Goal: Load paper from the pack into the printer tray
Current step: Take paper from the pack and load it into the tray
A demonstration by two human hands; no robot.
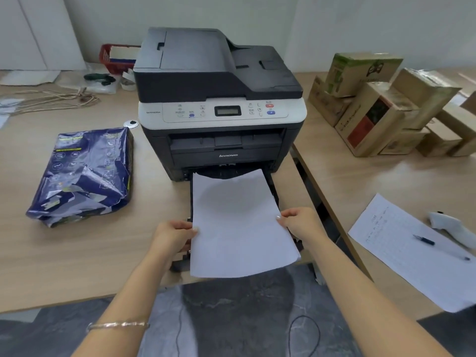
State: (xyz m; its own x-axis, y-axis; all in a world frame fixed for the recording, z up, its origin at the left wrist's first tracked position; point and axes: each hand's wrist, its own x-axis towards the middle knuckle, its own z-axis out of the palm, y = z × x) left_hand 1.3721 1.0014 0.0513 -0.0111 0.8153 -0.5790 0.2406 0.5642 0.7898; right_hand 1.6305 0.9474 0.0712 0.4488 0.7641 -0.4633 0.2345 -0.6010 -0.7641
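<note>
Here, both forearms reach forward over desk (pixel 77 253) edge, palms facing inward. Left hand (pixel 172 234) pinches left edge of paper (pixel 237 228); right hand (pixel 300 222) pinches right edge, thumbs on top. Printer (pixel 219 104): boxy, dark grey plastic, pale control strip. Sheets: white, smooth, slightly bowed, far end inside open black tray (pixel 192 191). Pack (pixel 85 173): crumpled glossy blue wrapper, torn open, left of printer. Thin metal bracelet (pixel 117 324) on left wrist.

office: printer (pixel 219 99), desks (pixel 77 253), written form (pixel 412 251).
</note>
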